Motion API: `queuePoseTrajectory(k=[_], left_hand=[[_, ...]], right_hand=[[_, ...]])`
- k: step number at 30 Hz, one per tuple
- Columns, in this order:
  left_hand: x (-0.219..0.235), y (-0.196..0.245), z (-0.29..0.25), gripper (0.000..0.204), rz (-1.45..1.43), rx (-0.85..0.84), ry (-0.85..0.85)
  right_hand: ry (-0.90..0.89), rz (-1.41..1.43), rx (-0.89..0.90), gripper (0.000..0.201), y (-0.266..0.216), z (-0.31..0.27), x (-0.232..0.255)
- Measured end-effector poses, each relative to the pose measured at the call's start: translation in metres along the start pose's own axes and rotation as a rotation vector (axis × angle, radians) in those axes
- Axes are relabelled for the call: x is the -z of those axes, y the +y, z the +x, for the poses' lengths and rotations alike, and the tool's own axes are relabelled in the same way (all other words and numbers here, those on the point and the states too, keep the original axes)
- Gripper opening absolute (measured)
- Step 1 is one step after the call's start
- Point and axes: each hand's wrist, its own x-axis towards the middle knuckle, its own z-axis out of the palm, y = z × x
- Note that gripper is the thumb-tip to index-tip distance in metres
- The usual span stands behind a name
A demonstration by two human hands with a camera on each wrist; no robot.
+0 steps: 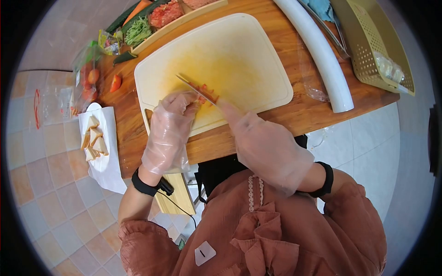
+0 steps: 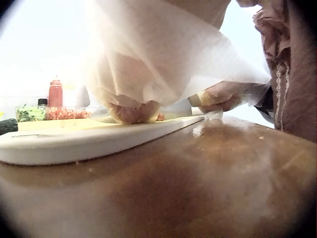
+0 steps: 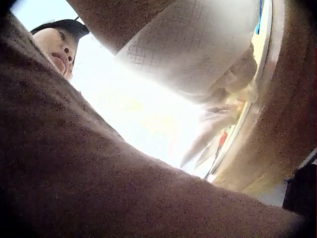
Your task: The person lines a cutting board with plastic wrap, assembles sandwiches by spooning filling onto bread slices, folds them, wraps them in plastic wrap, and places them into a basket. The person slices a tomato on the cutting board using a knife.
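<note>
A kitchen knife (image 1: 188, 83) lies slantwise low over the white cutting board (image 1: 154, 64), its handle hidden in my gloved right hand (image 1: 271, 145), which grips it. Small chopped tomato pieces (image 1: 202, 88) cling along the blade and lie beside it. My left hand (image 1: 170, 122), in a loose clear plastic glove, is on the board just left of the blade. Its bent fingers hold the tomato against the board, close to the cutting edge. Seen from the left wrist, the bunched fingertips (image 2: 132, 113) press down at the board's surface, and the glove hides most of what is under them.
Left of the board are a tomato wedge (image 1: 115, 83), a bag of tomatoes (image 1: 93, 76) and bread triangles (image 1: 95, 138) on a white plate. A wooden tray (image 1: 179, 23) with shredded food stands behind. To the right are a white curved tube (image 1: 322, 60) and a perforated basket (image 1: 368, 41).
</note>
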Motion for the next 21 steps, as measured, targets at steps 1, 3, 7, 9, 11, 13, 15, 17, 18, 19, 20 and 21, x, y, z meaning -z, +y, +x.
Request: queuePoseTrajectory(k=[1, 3, 7, 9, 11, 13, 15, 17, 18, 19, 20, 21], left_hand=[[0.0, 0.001, 0.0, 0.014, -0.001, 0.003, 0.002], [0.001, 0.002, -0.001, 0.015, -0.003, 0.009, 0.005], [-0.001, 0.0, 0.0, 0.015, -0.001, 0.014, -0.012], [-0.002, -0.004, -0.001, 0.015, 0.005, 0.027, -0.017], [-0.004, -0.005, -0.002, 0.016, -0.062, -0.016, 0.018], [-0.004, -0.005, -0.004, 0.017, -0.071, 0.003, 0.027], [-0.004, -0.004, -0.005, 0.017, -0.085, 0.027, 0.037], [-0.002, -0.003, -0.006, 0.02, -0.124, 0.013, 0.025], [-0.001, -0.001, -0.006, 0.02, -0.124, 0.018, 0.033], [-0.001, 0.001, -0.006, 0.022, -0.122, 0.015, 0.028], [-0.001, 0.003, -0.005, 0.024, -0.119, 0.012, 0.022], [-0.001, 0.003, -0.005, 0.024, -0.118, 0.017, 0.032]], right_hand=[[-0.047, -0.027, -0.024, 0.07, 0.0, -0.002, 0.001], [-0.095, -0.054, -0.047, 0.069, 0.0, -0.002, 0.001], [-0.003, 0.028, 0.044, 0.07, 0.005, 0.01, -0.009], [0.033, 0.062, 0.073, 0.07, 0.009, 0.016, -0.015], [0.092, -0.073, 0.225, 0.069, 0.016, 0.019, -0.019], [0.083, 0.066, 0.211, 0.066, 0.025, 0.019, -0.022], [0.066, 0.203, 0.196, 0.064, 0.029, 0.018, -0.02], [0.043, 0.33, 0.075, 0.06, 0.026, 0.016, -0.012], [0.031, 0.392, 0.014, 0.058, 0.024, 0.014, -0.008], [0.018, 0.453, -0.046, 0.056, 0.021, 0.013, -0.003], [0.006, 0.513, -0.107, 0.055, 0.019, 0.012, -0.001], [0.002, 0.51, -0.098, 0.055, 0.019, 0.011, 0.001]])
